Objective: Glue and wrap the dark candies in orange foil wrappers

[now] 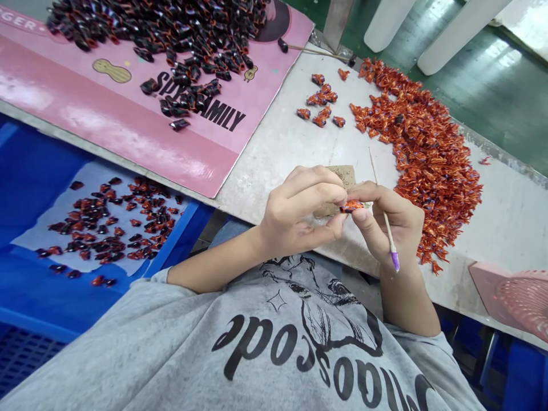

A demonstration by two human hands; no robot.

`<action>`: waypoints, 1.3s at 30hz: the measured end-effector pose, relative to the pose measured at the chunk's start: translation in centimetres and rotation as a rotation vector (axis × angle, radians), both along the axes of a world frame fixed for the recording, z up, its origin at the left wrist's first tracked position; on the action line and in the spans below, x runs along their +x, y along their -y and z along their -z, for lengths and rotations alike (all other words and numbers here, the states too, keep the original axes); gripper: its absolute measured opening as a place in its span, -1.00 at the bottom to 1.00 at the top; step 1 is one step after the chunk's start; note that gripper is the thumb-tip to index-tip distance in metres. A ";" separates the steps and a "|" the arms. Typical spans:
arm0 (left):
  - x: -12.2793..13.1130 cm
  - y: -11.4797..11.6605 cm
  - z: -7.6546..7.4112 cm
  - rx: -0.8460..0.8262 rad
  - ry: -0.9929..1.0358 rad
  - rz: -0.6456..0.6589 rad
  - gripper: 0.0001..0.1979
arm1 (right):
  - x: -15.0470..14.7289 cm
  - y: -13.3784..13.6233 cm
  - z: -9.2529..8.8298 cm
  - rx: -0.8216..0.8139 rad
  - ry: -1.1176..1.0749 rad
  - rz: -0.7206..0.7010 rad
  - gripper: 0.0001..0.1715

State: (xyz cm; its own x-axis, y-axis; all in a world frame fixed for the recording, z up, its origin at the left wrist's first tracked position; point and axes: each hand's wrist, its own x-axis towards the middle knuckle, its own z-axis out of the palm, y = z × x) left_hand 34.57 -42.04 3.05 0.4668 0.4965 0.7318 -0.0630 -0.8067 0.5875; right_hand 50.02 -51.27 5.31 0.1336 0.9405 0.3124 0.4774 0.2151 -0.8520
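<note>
A small glossy orange plastic part (352,206) with dark markings is between my two hands, over the table's near edge. My right hand (396,220) pinches its right end between thumb and forefinger. The same hand holds a thin wooden stick (386,218) with a purple tip, slanting down across the fingers. My left hand (297,208) has its fingers curled at the part's left end, the fingertips touching it; its exact grip is partly hidden. Behind the hands lies a brown cardboard piece (347,174), speckled with dark marks.
A large heap of orange parts (432,154) covers the table's right side, with several loose ones (322,96) nearby. Black parts (192,40) are piled on a pink printed board (180,148). A blue bin (25,228) holds black-and-orange pieces (103,228). A pink fan (520,294) stands at right.
</note>
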 end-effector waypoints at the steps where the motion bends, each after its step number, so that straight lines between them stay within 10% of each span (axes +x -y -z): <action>1: 0.0 0.0 0.0 0.000 0.002 0.004 -0.95 | 0.0 0.0 0.0 0.001 0.004 -0.002 -0.78; 30: 0.6 0.0 0.4 -0.096 0.172 0.013 -0.88 | -0.1 0.0 -0.1 0.052 -0.022 0.013 -0.88; 39: 0.0 0.0 0.2 -0.025 -0.053 -0.015 -0.93 | -0.2 -0.1 0.1 0.046 0.009 0.022 -0.86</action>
